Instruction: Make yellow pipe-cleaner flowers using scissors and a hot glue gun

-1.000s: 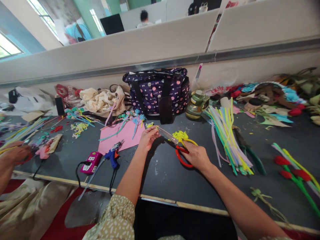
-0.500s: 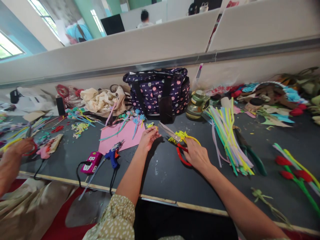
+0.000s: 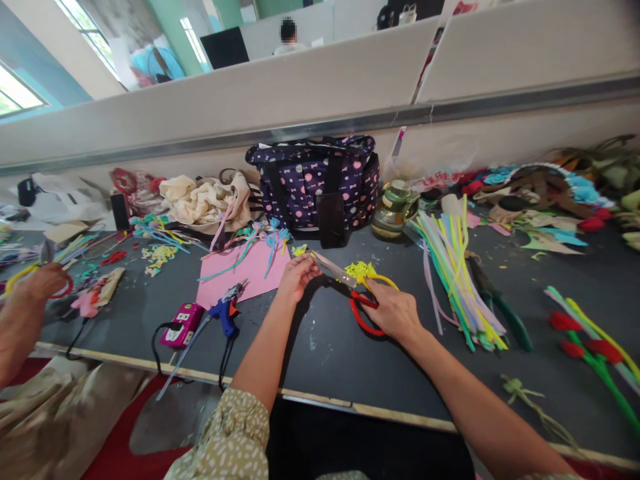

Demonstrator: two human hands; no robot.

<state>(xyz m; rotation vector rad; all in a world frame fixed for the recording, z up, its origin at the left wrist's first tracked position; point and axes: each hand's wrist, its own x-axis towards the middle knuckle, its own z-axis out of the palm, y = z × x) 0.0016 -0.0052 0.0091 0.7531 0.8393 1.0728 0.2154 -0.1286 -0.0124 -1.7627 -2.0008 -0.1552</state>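
My right hand (image 3: pixel 393 307) grips a pair of scissors (image 3: pixel 345 275) with one red and one yellow handle loop. The blades point left and their tips reach the fingers of my left hand (image 3: pixel 299 275). Those left fingers are pinched round something small, perhaps a yellow bit, mostly hidden by the fingertips. A small heap of yellow clippings (image 3: pixel 361 269) lies on the table just behind the scissors. Another few yellow pieces (image 3: pixel 299 249) sit behind my left fingertips, by the edge of a pink sheet (image 3: pixel 240 267).
A blue glue gun (image 3: pixel 226 313) and a magenta power strip (image 3: pixel 183 325) lie left. A patterned bag (image 3: pixel 315 180) with a phone (image 3: pixel 331 220) leaning on it stands behind. Pastel pipe cleaners (image 3: pixel 460 280) are at right. A co-worker's hand (image 3: pixel 43 283) holds scissors at far left.
The scissors in my right hand have shifted left, and their tips now meet my left fingertips. The blades look closer together. My left hand has stayed nearly still.
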